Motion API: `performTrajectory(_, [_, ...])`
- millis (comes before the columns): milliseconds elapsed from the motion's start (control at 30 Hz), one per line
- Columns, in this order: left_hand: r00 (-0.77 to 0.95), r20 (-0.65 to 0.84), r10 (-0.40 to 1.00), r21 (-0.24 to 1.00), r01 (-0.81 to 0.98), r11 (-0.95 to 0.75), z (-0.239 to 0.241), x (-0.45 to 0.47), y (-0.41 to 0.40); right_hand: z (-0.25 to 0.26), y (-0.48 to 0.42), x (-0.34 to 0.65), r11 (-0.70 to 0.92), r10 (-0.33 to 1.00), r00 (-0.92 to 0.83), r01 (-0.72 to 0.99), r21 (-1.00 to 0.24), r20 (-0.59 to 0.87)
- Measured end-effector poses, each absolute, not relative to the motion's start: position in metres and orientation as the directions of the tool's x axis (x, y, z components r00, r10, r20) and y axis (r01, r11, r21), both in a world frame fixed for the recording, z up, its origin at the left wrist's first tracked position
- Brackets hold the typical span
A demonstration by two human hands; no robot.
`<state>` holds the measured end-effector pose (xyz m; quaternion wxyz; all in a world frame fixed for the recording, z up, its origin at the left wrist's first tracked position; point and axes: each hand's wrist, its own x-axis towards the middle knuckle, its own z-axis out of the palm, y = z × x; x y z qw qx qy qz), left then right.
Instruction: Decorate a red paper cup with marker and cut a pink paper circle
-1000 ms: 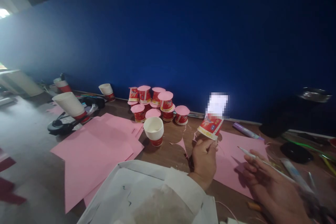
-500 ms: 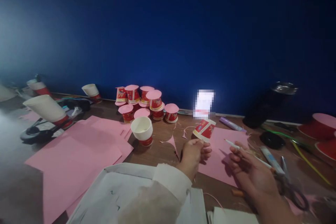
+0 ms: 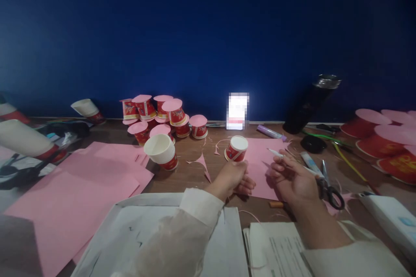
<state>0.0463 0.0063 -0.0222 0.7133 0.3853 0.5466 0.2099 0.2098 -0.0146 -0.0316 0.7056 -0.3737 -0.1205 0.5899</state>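
Paper cup point(image 3: 236, 148), prob light & crushable; left hand point(image 3: 232, 178) pinches its lower edge, right hand point(image 3: 292, 177) closed on pen point(image 3: 275, 152) over pink sheet point(image 3: 256, 169)

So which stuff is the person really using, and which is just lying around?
In hand: small red cup, held by the left hand; white pen, held by the right hand; pink sheet under both hands.
Lying about: scissors, glue tube, purple marker, dark bottle, open white cup, pile of pink-topped cups.
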Motion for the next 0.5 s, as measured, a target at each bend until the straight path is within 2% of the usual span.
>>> performTrajectory(67, [0.412,-0.533,0.739,0.84,0.365,0.403,-0.023,0.052,-0.007,-0.031,-0.015,0.209,0.029,0.919,0.28,-0.749,-0.662,-0.277])
performTrajectory(133, [0.471,-0.298,0.83,0.847,0.532,0.002,-0.026,0.057,-0.022,-0.029,-0.015,0.208,0.028,0.909,0.292,-0.754,-0.656,-0.297])
performTrajectory(167, [0.507,-0.159,0.847,0.771,0.6,-0.214,-0.028,0.06,-0.029,-0.028,-0.015,0.207,0.028,0.905,0.298,-0.755,-0.655,-0.304])
performTrajectory(233, [0.606,-0.02,0.796,0.563,0.665,-0.492,-0.033,0.063,-0.04,-0.026,-0.015,0.207,0.032,0.902,0.307,-0.75,-0.661,-0.304])
performTrajectory(300, [0.692,0.058,0.719,0.41,0.641,-0.65,-0.039,0.065,-0.045,-0.025,-0.015,0.208,0.04,0.903,0.313,-0.74,-0.671,-0.293])
performTrajectory(367, [0.758,0.116,0.642,0.322,0.583,-0.746,-0.043,0.066,-0.045,-0.026,-0.016,0.208,0.036,0.907,0.308,-0.736,-0.676,-0.288])
performTrajectory(433, [0.784,0.166,0.598,0.283,0.543,-0.791,-0.046,0.066,-0.043,-0.026,-0.016,0.207,0.023,0.91,0.298,-0.73,-0.683,-0.289])
performTrajectory(500, [0.735,0.212,0.644,0.321,0.57,-0.756,-0.046,0.065,-0.039,-0.026,-0.016,0.206,0.024,0.906,0.313,-0.71,-0.704,-0.285])
